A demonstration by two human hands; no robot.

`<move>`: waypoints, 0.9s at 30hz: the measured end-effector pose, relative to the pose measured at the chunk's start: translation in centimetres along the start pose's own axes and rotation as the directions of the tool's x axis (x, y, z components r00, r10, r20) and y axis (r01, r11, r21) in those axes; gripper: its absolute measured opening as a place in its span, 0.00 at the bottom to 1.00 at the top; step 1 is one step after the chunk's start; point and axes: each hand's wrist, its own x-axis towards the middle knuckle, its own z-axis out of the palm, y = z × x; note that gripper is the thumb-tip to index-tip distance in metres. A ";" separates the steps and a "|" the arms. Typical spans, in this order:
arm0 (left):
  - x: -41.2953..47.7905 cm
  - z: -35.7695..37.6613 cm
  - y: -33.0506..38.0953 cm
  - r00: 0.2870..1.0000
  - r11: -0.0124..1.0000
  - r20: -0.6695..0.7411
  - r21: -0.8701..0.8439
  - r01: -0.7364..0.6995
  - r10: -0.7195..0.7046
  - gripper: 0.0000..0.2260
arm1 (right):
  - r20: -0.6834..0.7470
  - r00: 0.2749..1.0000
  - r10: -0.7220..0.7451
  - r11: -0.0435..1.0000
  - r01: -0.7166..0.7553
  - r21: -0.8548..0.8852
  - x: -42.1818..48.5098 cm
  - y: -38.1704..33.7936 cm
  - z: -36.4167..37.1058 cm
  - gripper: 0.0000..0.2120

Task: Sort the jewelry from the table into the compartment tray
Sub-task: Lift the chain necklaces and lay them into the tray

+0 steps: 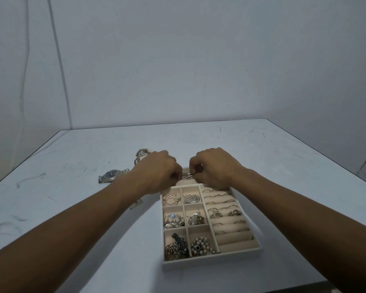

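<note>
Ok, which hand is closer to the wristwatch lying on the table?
Left. The left hand is just right of the wristwatch; the right hand is farther right, over the tray's far end. Both pinch a linked metal piece.

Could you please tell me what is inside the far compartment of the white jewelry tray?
At that compartment of the beige-lined tray, the left hand and right hand pinch a silver metal link band. The hands hide most of its floor.
</note>
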 end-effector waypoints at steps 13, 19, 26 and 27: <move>0.1 -0.1 0.2 1.000 0.998 -0.001 -0.059 -0.003 0.003 0.10 | -0.008 1.000 0.004 0.999 -0.004 -0.050 0.4 0.0 0.5 0.06; 0.6 0.2 0.3 1.000 0.996 0.002 -0.085 0.023 -0.023 0.10 | 0.066 0.998 0.024 0.999 -0.023 -0.023 0.5 0.3 -0.2 0.06; -0.7 0.2 -1.2 0.996 0.993 -0.010 -0.074 0.091 -0.092 0.09 | 0.142 0.983 0.117 0.990 -0.127 0.060 -0.5 1.7 -1.4 0.09; -0.8 0.3 -1.3 0.995 0.993 -0.012 -0.061 0.101 -0.102 0.08 | 0.136 0.984 0.112 0.992 -0.118 0.042 -0.5 1.6 -1.4 0.09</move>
